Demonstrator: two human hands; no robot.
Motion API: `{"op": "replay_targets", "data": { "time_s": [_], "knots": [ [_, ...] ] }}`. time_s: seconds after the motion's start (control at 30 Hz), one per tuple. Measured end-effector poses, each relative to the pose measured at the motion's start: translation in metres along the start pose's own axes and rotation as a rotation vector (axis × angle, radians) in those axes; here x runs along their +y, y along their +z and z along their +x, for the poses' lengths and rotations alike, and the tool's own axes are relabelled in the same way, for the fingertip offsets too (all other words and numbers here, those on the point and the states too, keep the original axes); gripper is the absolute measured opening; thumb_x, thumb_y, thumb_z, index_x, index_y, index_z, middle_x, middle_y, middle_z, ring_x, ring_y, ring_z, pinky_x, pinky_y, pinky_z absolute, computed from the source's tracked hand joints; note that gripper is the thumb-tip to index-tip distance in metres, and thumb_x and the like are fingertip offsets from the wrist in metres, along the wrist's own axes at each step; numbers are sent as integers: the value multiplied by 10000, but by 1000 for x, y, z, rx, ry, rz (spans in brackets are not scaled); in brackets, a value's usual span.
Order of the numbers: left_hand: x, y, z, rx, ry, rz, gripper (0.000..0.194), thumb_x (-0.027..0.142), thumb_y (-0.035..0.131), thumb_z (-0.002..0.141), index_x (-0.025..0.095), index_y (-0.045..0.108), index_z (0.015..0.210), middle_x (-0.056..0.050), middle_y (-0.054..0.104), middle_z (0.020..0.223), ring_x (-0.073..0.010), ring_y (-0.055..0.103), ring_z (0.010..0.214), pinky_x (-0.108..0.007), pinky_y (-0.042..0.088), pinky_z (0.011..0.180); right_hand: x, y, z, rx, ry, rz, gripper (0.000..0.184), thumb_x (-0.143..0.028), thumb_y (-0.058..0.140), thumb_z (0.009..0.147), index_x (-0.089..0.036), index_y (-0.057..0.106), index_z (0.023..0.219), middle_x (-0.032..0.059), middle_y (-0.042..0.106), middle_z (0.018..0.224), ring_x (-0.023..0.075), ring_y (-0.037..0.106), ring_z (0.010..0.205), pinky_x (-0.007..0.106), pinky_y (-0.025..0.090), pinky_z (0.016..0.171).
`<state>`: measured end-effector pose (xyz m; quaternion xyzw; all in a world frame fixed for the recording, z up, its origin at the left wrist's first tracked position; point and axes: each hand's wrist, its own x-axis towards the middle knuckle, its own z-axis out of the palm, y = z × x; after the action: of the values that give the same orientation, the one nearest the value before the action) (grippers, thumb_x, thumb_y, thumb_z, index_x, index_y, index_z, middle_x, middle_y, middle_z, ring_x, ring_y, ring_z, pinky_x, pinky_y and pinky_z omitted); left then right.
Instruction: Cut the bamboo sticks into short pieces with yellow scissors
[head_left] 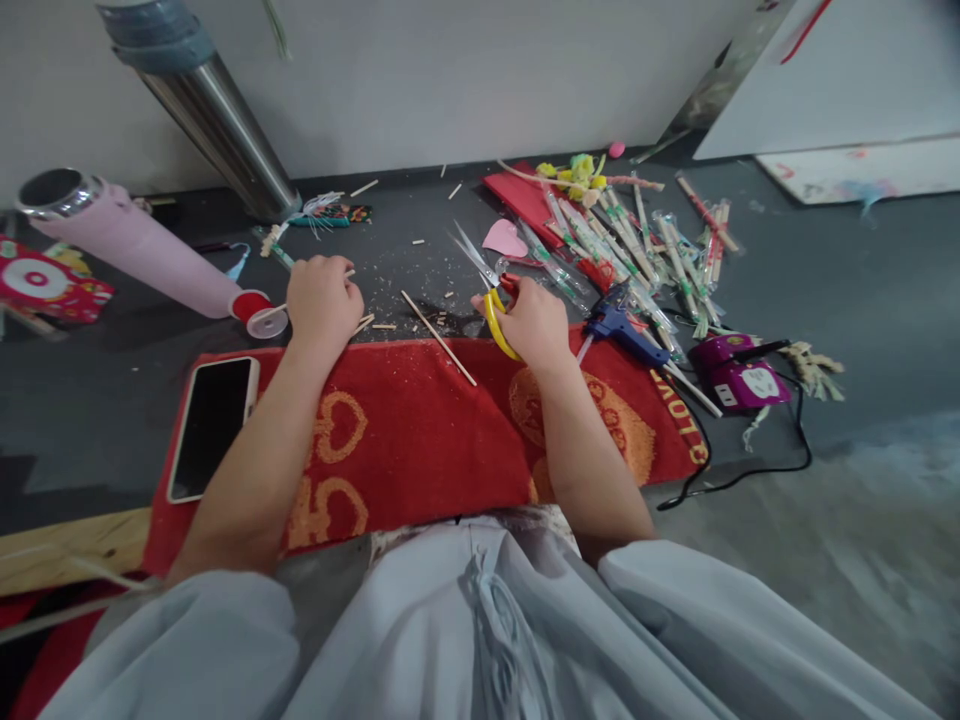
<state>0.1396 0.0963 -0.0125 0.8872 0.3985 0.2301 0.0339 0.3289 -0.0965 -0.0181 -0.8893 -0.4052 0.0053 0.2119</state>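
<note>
My left hand (322, 305) rests on the dark table at the edge of the red towel (435, 440), its fingers curled over a thin wooden stick (349, 273). Short cut pieces of stick (384, 327) lie beside its fingertips. My right hand (538, 322) grips a pair of scissors (496, 312) with yellow and red handles; the blades are apart and point away to the upper left. Between my hands a longer wooden stick (439, 338) lies partly across the towel, with small scraps and crumbs around it.
A phone (214, 430), a ribbon spool (259, 314), a pink tumbler (135, 240) and a steel thermos (217, 120) stand or lie left. At right are a blue glue gun (624, 333), wrapped stick bundles (622, 245), a purple device (739, 375) with a black cord, and a pink paper heart (505, 238).
</note>
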Motion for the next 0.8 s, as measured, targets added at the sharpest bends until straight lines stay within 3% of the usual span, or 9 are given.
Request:
{"op": "replay_targets", "data": {
  "time_s": [0.17, 0.33, 0.6, 0.8],
  "knots": [
    [3, -17, 5, -64, -121, 23, 257, 235, 468, 845, 172, 652, 1012, -84, 682, 991, -268, 612, 988, -447, 445, 892, -1, 0, 0, -7, 21, -7, 680, -699, 421, 840, -88, 582, 1091, 198, 690, 978, 317, 654, 916, 441, 457, 823],
    [-4, -29, 9, -92, -165, 59, 232, 193, 522, 749, 203, 676, 923, -74, 712, 854, -259, 648, 853, -388, 493, 791, -3, -2, -1, -50, 40, -28, 623, -655, 458, 850, -92, 560, 1096, 189, 690, 999, 321, 658, 941, 435, 454, 832],
    [7, -62, 9, -266, -247, 177, 309, 235, 483, 803, 158, 646, 1054, -89, 714, 965, -266, 646, 991, -382, 489, 888, -5, -5, -2, -104, 38, -102, 611, -668, 432, 853, -103, 557, 1048, 191, 691, 994, 307, 663, 928, 390, 456, 796],
    [-1, -68, 13, -408, -227, 287, 306, 231, 487, 809, 136, 649, 1051, -149, 693, 1065, -305, 630, 1036, -403, 482, 892, -5, -1, -2, -138, 3, -137, 612, -676, 427, 850, -108, 555, 1038, 183, 693, 969, 303, 668, 916, 367, 457, 762]
  ]
}}
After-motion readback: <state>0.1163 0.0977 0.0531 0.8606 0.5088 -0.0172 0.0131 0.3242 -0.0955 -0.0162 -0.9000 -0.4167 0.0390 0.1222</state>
